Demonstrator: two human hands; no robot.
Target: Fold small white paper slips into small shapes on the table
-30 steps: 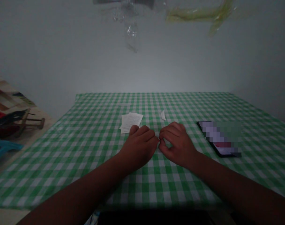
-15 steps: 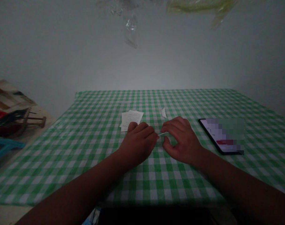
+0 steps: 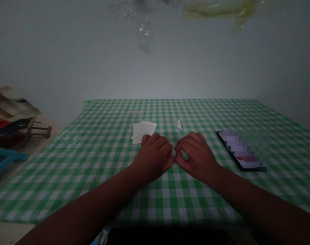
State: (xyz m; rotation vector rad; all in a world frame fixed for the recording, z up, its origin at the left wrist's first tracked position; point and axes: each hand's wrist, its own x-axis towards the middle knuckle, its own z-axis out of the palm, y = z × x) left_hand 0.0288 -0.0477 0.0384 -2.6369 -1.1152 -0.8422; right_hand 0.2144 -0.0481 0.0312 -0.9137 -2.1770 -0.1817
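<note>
On the checked cloth, two hands meet

At mid-table, the left hand (image 3: 155, 154) and right hand (image 3: 197, 158) rest on the green-and-white tablecloth (image 3: 93, 170). Their fingers are curled and pinched from both sides on a tiny white scrap (image 3: 173, 150), mostly hidden between them. Just beyond lie a stack of paper slips (image 3: 143, 129) and a small paper piece (image 3: 179, 124). A phone (image 3: 243, 151) lies to the right. A bare grey wall (image 3: 81, 68) rises behind, dimly lit.

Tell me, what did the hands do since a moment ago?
The right hand slid back left to the left hand, so their fingertips meet again and pinch the white strip, now nearly hidden. Half a second ago the strip stretched between them. The paper stack, small scrap and phone stayed put.
</note>
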